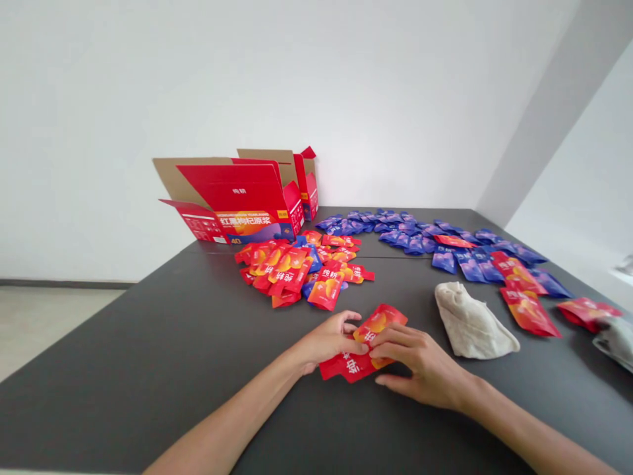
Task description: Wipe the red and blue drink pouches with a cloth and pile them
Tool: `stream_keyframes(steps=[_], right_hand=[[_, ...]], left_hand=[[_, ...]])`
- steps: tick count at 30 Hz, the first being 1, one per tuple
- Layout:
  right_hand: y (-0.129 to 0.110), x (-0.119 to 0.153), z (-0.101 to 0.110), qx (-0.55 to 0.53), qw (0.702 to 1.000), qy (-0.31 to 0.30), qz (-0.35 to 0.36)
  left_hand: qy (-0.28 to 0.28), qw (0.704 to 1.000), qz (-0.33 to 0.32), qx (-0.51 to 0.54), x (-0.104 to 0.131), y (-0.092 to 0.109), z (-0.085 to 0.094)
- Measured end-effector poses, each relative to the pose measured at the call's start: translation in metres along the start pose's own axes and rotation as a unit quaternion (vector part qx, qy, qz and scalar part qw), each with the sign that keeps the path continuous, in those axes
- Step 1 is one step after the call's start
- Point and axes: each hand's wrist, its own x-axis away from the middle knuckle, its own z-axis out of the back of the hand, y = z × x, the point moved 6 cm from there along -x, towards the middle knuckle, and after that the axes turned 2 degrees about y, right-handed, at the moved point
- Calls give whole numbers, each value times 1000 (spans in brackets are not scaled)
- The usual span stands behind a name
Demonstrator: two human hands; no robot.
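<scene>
Several red pouches [378, 320] with orange fruit prints lie overlapped on the dark table between my hands. My left hand [329, 340] grips them from the left, its thumb over the lower ends and its fingers curled behind. From the right, my right hand [420, 363] rests its fingertips on the pouches' right side, with the thumb apart below. Beyond my hands sits a loose heap of red pouches [289, 264] with some blue ones among them. A beige cloth bundle [472, 323] lies to the right of my right hand.
Two open red cartons [252, 221] stand at the back left. Many blue pouches [415, 244] spread across the back and right, with a few red pouches [529, 310] near the right edge. A grey cloth [618, 340] lies at far right.
</scene>
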Motion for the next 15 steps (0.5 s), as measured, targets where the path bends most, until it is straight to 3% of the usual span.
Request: stream_keyframes(steps=[4,9,12,15], right_hand=[[23,1,15,-22,995,37,-95],[84,26,22,106,968,67,-217],[105,45,30,201,935,68,-285],[108,60,52,293,879,120,-355]], left_hand=[[-7,998,0,-65,0,3,0],[-40,996,-3,-85,0,4,-1],[-7,984,-36,-172,-1,10,5],[35,957,-91,-273,0,18,9]])
